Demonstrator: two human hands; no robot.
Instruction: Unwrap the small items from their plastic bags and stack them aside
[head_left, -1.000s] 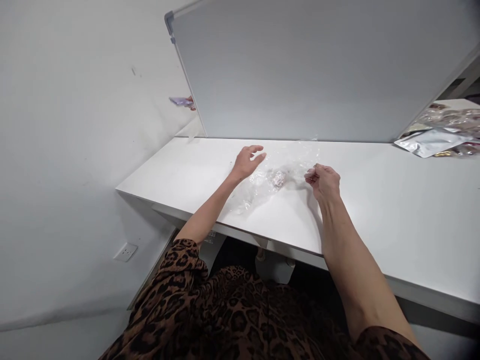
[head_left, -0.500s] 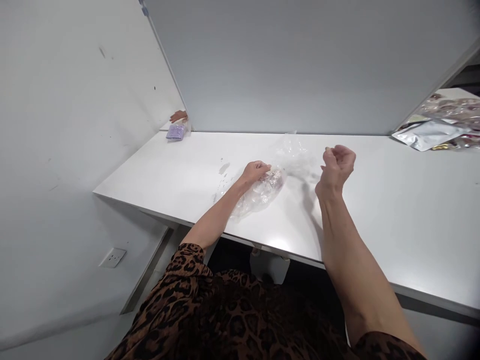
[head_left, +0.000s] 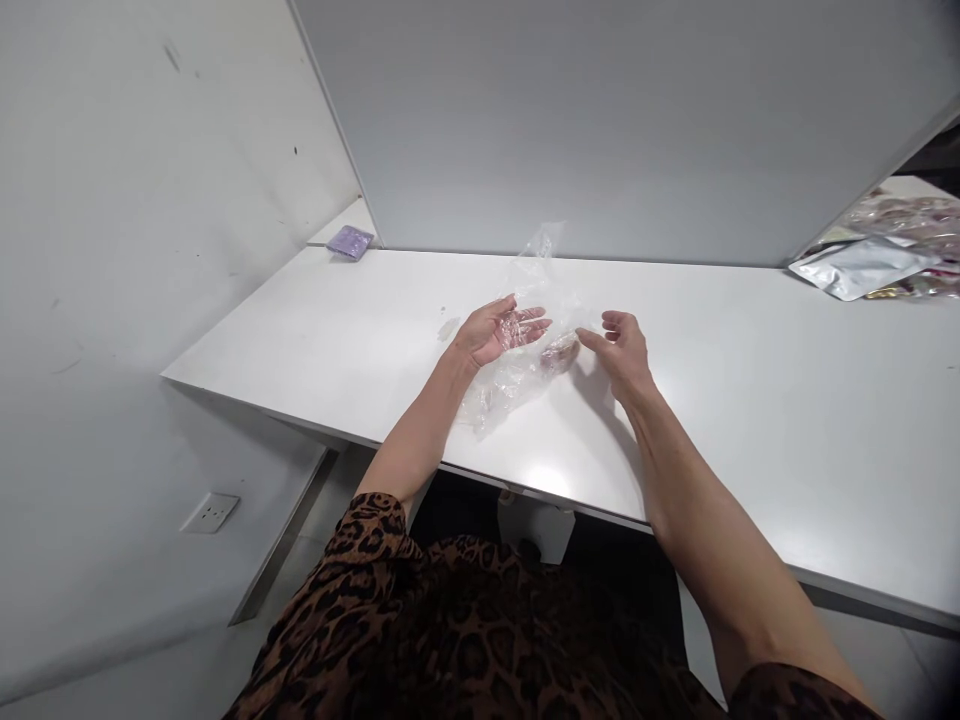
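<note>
A crumpled clear plastic bag (head_left: 510, 385) lies on the white table with a small pinkish-brown bundle (head_left: 560, 352) in or under it; what the bundle is cannot be made out. My left hand (head_left: 501, 332) is open above the bag, palm turned inward and fingers stretched, with clear film across the fingers. My right hand (head_left: 624, 355) is just right of the bundle, thumb and fingers apart and curved. Its thumb tip reaches the edge of the plastic; whether it touches is unclear. More thin clear plastic (head_left: 536, 262) rises behind the hands.
A purple packet (head_left: 349, 242) lies at the table's back left corner. A grey partition (head_left: 600, 130) stands along the back edge. Silvery and clear packages (head_left: 859, 268) are piled at the far right. Small wet-looking marks (head_left: 448, 328) show on the white table (head_left: 315, 340).
My right hand has come down and left to the bag. My left hand has opened from closed fingers. Another person's hand by the purple packet has gone from view.
</note>
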